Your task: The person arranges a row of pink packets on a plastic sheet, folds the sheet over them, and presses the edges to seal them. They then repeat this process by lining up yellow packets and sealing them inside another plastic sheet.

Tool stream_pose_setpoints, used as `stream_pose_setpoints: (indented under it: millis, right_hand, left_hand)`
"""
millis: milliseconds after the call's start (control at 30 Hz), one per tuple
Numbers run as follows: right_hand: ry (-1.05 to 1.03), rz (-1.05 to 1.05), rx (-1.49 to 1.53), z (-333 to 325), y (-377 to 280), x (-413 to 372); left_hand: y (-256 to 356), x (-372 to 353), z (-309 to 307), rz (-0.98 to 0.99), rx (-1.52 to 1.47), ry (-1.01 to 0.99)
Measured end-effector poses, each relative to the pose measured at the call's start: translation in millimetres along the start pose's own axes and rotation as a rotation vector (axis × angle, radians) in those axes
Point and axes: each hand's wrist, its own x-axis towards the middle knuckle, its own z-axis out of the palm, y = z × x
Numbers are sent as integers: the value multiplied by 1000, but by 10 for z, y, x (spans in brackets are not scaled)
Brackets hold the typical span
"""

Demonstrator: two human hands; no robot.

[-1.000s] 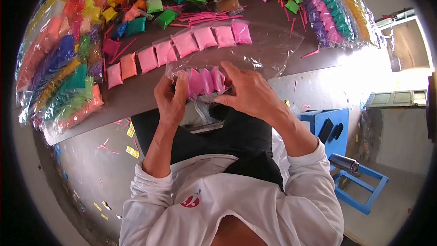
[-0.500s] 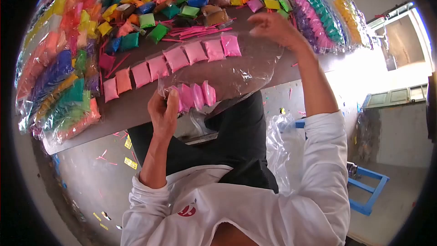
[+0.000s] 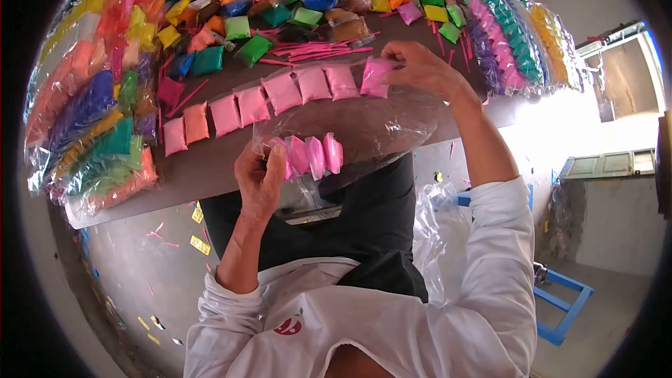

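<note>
My left hand (image 3: 260,178) is closed on one end of a clear plastic bag (image 3: 392,126), its thumb beside several bright pink packets (image 3: 316,157) standing side by side. The bag stretches to the right over the table's front edge. Farther back, my right hand (image 3: 427,70) pinches the rightmost pink packet (image 3: 376,77) of a row. The other packets in that curved row are paler pink (image 3: 282,93), with an orange-pink packet (image 3: 196,123) near its left end.
A heap of many-coloured packets (image 3: 308,17) covers the back of the brown table (image 3: 126,206). Pink strips (image 3: 308,50) lie behind the row. Filled clear bags stand at left (image 3: 91,119) and right (image 3: 500,42). A blue frame (image 3: 563,301) stands on the floor at right.
My right hand has come down and left from above the table and closed on the rightmost pink packet. My left hand keeps its hold on the bag.
</note>
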Motion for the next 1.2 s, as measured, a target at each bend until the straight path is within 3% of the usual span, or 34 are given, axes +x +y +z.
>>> stream_pose_setpoints:
  millis: [133, 333, 533, 633, 733, 833, 933, 1033, 1100, 1200]
  right_hand:
    - [-139, 12, 231, -123, -115, 31]
    - [-166, -96, 183, 131, -213, 288]
    - [-94, -171, 30, 327, -225, 353]
    - [-7, -225, 212, 447, -133, 348]
    - [-159, -253, -23, 394, -137, 383]
    - [-216, -126, 67, 340, -251, 297]
    - [-104, -46, 14, 289, -262, 218]
    - [115, -56, 174, 128, 29, 73]
    - [422, 89, 345, -71, 177, -111]
    - [867, 52, 363, -370, -63, -629]
  left_hand:
    - [-5, -1, -5, 12, -10, -12]
    - [-33, 13, -15, 47, -9, -32]
    - [17, 23, -6, 14, -3, -33]
    - [50, 17, 9, 2, -8, -28]
    - [0, 22, -16, 33, 19, -34]
    - [15, 23, -6, 39, 26, -35]
    - [30, 11, -8, 31, 11, -42]
    - [39, 6, 5, 33, 12, -39]
    - [27, 8, 6, 37, 3, -38]
    - [-3, 5, 11, 31, -23, -29]
